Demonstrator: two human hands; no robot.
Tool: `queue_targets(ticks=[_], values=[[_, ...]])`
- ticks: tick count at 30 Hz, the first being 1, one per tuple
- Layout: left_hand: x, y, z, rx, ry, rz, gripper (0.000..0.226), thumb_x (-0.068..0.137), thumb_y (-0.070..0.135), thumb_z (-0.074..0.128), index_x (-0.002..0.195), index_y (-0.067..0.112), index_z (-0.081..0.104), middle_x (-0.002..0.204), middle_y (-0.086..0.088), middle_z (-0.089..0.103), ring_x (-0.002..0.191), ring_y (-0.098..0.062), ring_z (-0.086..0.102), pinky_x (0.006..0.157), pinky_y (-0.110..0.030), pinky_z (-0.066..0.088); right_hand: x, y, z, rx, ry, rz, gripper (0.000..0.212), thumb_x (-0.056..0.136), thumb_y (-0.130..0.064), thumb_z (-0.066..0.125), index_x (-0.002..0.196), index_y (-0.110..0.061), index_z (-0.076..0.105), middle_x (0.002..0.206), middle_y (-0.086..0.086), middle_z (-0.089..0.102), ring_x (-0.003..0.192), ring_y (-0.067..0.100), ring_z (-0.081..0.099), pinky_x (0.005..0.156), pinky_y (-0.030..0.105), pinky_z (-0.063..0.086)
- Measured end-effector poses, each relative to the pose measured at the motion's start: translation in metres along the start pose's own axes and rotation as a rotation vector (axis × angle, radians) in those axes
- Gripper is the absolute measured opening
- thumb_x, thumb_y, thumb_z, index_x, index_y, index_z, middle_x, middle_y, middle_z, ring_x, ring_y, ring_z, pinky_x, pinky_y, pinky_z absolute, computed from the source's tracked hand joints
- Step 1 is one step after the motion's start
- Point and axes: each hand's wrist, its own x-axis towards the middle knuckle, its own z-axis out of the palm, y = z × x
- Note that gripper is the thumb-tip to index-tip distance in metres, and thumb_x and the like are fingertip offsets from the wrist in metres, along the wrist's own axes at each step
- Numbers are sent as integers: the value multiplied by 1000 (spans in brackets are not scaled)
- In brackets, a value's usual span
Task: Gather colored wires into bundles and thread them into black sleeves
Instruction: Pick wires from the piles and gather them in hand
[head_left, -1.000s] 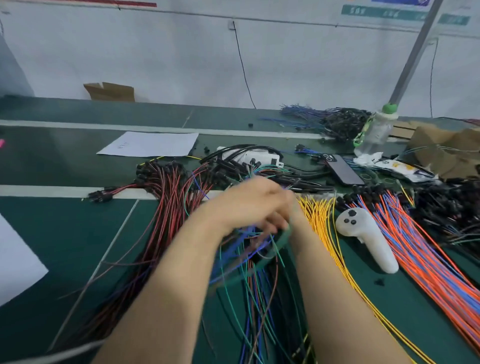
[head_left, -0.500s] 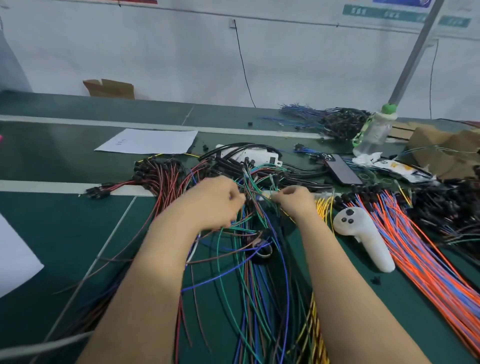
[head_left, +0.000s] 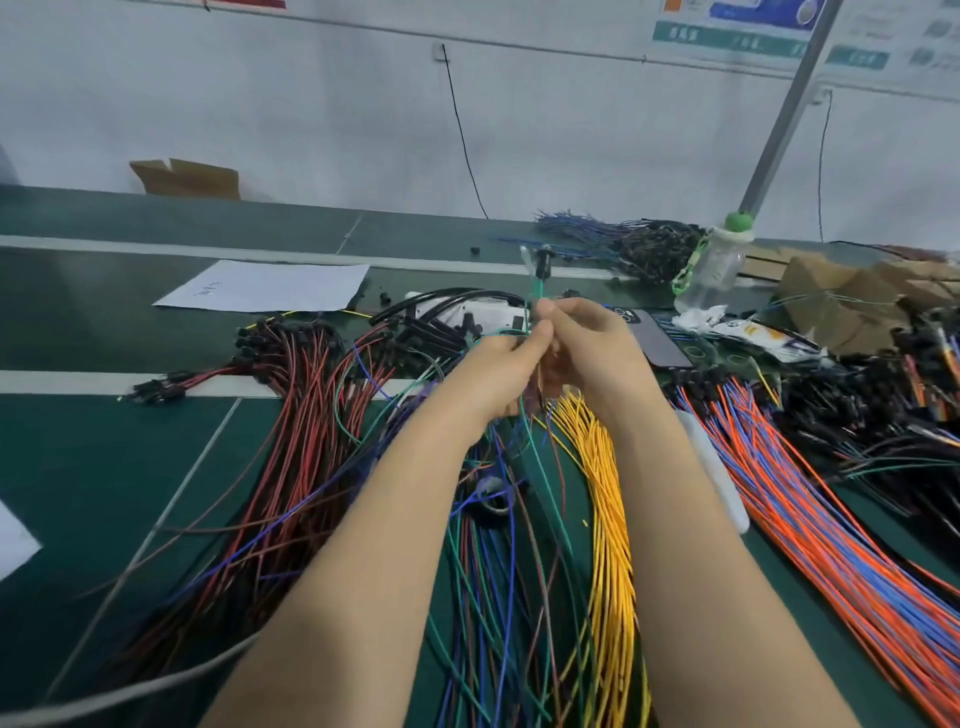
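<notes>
Pinching one green wire (head_left: 535, 447) (upright) between them, left hand (head_left: 498, 374) and right hand (head_left: 592, 348) fingers.

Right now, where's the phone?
Head view, right of centre on the green bench: the phone lies flat just beyond the right hand, partly hidden by it, with the clear bottle behind it to the right.

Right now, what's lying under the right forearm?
A white controller shows past the right forearm, on the green table beside orange and blue wires. Its top end is covered by the arm.
</notes>
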Motion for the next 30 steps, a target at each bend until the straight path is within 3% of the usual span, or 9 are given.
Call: queue_targets(ticks=[4,9,14,17,19,21,23,27,30], values=[[-3,37,-2,-414,50,57,29,101,11,37,76,9,52,55,1,51,32,-1,36,34,-12,29,4,3,-15,17,197,-38,24,98,-23,50,82,-20,67,81,-7,65,58,6,46,52,16,42],[-36,121,-18,-1183,-339,209,31,98,4,25,70,8,39,36,0,29,22,-10,27,25,-13,21,1,33,-25,142,197,173,20,96,-12,52,81,-13,64,79,7,64,54,11,46,51,21,37],[-80,150,-6,-1352,-253,453,13,63,1,39,55,10,34,37,-5,35,25,-18,37,40,-15,35,-10,54,-16,158,100,276,22,100,-16,46,85,-9,60,72,7,59,55,14,47,45,18,41],[-83,137,-6,-1326,-383,439,8,54,2,48,47,4,45,38,-6,41,27,-18,42,36,-14,38,-18,56,-15,177,49,303,25,102,-21,44,86,-8,59,71,6,57,54,13,48,45,17,44],[-77,113,-4,-1077,-460,327,8,61,-6,52,60,2,52,44,0,42,30,-7,40,29,-10,31,-23,56,-15,250,37,328,35,102,-31,40,87,-7,61,71,5,59,53,13,48,47,18,45],[-64,64,1,-741,-343,167,16,91,3,41,80,9,50,50,5,40,33,0,34,27,-8,24,-28,57,-12,376,-39,328,51,102,-41,30,86,-9,66,69,1,62,52,12,46,49,19,42],[-55,4,7,-470,-153,72,22,102,15,34,87,12,50,57,2,42,36,0,35,31,-10,25,-35,64,-4,508,-137,303,60,101,-46,27,74,-17,72,58,-3,60,50,15,47,51,23,42],[-45,-65,4,-318,-23,-1,19,102,10,33,105,7,52,68,-7,58,45,-5,56,47,-15,49,-48,80,15,283,-95,202,25,96,-25,55,80,-13,69,53,-4,61,38,7,48,37,15,37],[-42,-74,-4,-414,-65,-6,20,101,10,36,106,6,55,67,-4,69,57,-9,67,53,-18,54,-45,84,14,205,-77,128,24,96,-16,55,77,-13,70,55,-5,62,40,5,48,37,14,37]])
